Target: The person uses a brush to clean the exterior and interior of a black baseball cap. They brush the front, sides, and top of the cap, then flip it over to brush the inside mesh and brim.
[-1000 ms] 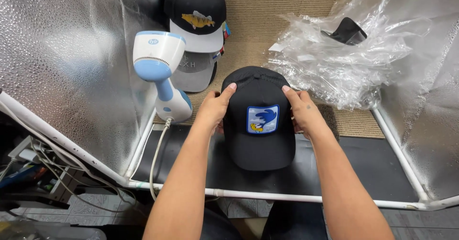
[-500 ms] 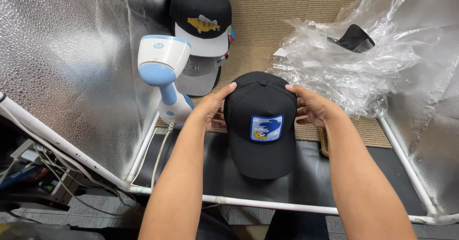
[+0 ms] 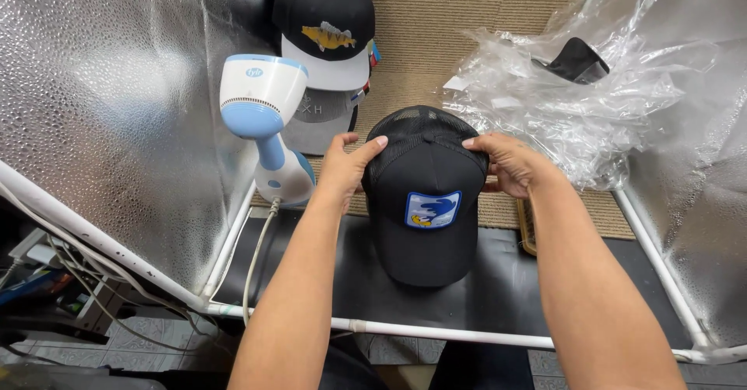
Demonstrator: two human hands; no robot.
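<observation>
Starting at the left, a silvery, dimpled reflective panel [image 3: 101, 110] is seen standing behind a white pipe frame [image 3: 436, 334]. Just inside it, a white and light-blue handheld steamer [image 3: 264, 125] is stood upright on its base, its cord trailing down over the frame. Behind the steamer, a stack of caps [image 3: 327, 55] is laid on the tan carpet [image 3: 467, 17], the top one black with a fish emblem and a pale brim.

In the middle, a black mesh-backed cap [image 3: 424, 195] with a blue and white front patch is held over a black mat [image 3: 311, 281], brim pointing toward the wearer. The left hand [image 3: 346, 168] is pressed against the cap's left side, fingers curled onto the mesh crown. The right hand [image 3: 510, 164] is closed on the right side, fingertips laid over the top of the crown.

Farther right, crumpled clear plastic wrap [image 3: 576, 102] is heaped on the carpet, with another dark cap [image 3: 576, 59] partly covered inside it.
</observation>
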